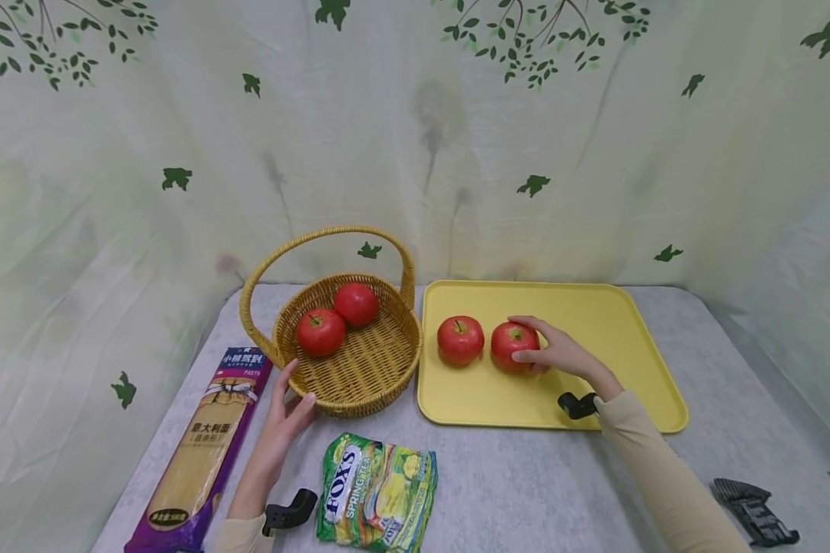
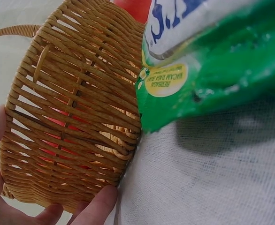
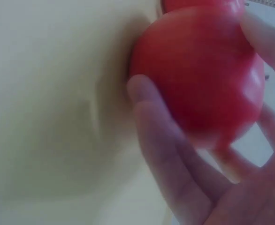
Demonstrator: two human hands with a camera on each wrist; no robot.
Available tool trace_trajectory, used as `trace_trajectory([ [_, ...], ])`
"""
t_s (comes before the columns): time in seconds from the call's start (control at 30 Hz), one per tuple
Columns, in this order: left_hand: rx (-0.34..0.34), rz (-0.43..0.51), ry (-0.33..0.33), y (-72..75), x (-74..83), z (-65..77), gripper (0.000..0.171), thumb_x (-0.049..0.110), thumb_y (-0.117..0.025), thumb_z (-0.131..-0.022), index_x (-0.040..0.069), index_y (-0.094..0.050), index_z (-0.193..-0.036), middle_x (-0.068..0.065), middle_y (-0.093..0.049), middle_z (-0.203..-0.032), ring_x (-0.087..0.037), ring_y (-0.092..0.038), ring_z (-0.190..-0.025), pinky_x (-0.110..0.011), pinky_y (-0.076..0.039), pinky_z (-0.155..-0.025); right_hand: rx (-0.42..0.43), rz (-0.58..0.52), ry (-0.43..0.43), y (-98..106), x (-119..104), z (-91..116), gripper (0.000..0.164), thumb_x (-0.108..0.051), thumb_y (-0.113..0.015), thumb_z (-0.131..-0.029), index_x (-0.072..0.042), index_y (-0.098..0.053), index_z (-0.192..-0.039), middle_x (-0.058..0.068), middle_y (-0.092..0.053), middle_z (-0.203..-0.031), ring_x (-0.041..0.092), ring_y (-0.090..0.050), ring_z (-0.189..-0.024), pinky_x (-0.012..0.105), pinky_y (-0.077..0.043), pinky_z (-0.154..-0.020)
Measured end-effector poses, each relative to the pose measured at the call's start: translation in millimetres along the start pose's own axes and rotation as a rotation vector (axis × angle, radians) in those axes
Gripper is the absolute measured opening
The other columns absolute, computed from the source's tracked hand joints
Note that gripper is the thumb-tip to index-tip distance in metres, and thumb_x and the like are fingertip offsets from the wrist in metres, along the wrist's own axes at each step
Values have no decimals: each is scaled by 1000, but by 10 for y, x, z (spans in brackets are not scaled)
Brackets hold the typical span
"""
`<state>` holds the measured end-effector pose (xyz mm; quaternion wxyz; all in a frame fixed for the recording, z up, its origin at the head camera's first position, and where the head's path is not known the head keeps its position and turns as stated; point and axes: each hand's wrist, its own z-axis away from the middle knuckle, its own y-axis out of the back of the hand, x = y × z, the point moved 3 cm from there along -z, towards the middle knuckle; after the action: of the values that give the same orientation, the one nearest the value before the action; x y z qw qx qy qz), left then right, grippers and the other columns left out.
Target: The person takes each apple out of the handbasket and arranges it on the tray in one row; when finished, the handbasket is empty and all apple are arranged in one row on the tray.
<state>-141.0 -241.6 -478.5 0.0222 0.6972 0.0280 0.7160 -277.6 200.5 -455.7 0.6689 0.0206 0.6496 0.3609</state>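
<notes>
My right hand (image 1: pixel 560 353) grips a red apple (image 1: pixel 507 344) on the yellow tray (image 1: pixel 609 322), thumb and fingers spread round its sides. In the right wrist view the apple (image 3: pixel 198 70) fills the space between the fingers. Left of it on the tray sits another red apple (image 1: pixel 460 340). My left hand (image 1: pixel 280 426) touches the outer wall of the wicker basket (image 1: pixel 360 376) at its front left, fingers spread and fairly straight. The left wrist view shows fingertips (image 2: pixel 102 204) against the basket's woven side (image 2: pixel 72 108). Inside the basket lie two red apples (image 1: pixel 320 332).
A purple pasta packet (image 1: pixel 200 438) lies left of the left arm. Before the basket is a green Fox's candy bag (image 1: pixel 379 491). The basket's tall handle (image 1: pixel 332 230) arches above it. A black strap-like object (image 1: pixel 754 511) lies at the right. A leaf-printed curtain (image 1: pixel 415 138) hangs behind the table.
</notes>
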Motion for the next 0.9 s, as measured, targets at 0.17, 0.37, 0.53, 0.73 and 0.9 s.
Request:
trace_trajectory([
  [0.17,2,1,-1,2,3,5,66,20,-47,-102,20,-6,-154,-13,2,-157,-41,-18,-139,-48,-31,-103,-17,-26,32,44,-17,6,70,-26,-70,-89,-14,-33,-148,23,-38,-138,35,-64,-74,44,-56,-68],
  [0.37,-5,6,-13,7,-3,13,65,20,-47,-102,21,-7,-154,-13,1,-157,-40,-17,-139,-38,-35,-101,1,-55,99,97,-173,27,67,-25,-67,-91,-12,-34,-147,23,-32,-145,36,-65,-73,41,-57,-65],
  [0.53,-1,5,-18,10,-5,16,65,20,-47,-102,22,-8,-154,-13,1,-157,-41,-18,-138,-27,-39,-97,-8,-117,199,89,-467,15,60,-22,-66,-92,-16,-38,-145,16,-42,-141,34,-65,-79,42,-57,-70],
  [0.73,-3,13,-30,3,-3,19,63,20,-47,-102,28,-10,-153,-14,0,-157,-41,-17,-138,-20,-39,-95,-88,-169,263,-112,-796,-94,57,-15,-65,-92,-14,-40,-144,20,-47,-135,43,-62,-84,43,-56,-72],
  [0.9,-2,18,-29,-2,-3,23,64,20,-47,-102,27,-10,-154,-15,-2,-157,-42,-17,-138,-18,-39,-93,-171,-193,302,-389,-1060,-245,56,-12,-64,-93,-12,-40,-144,21,-47,-135,44,-62,-88,50,-54,-74],
])
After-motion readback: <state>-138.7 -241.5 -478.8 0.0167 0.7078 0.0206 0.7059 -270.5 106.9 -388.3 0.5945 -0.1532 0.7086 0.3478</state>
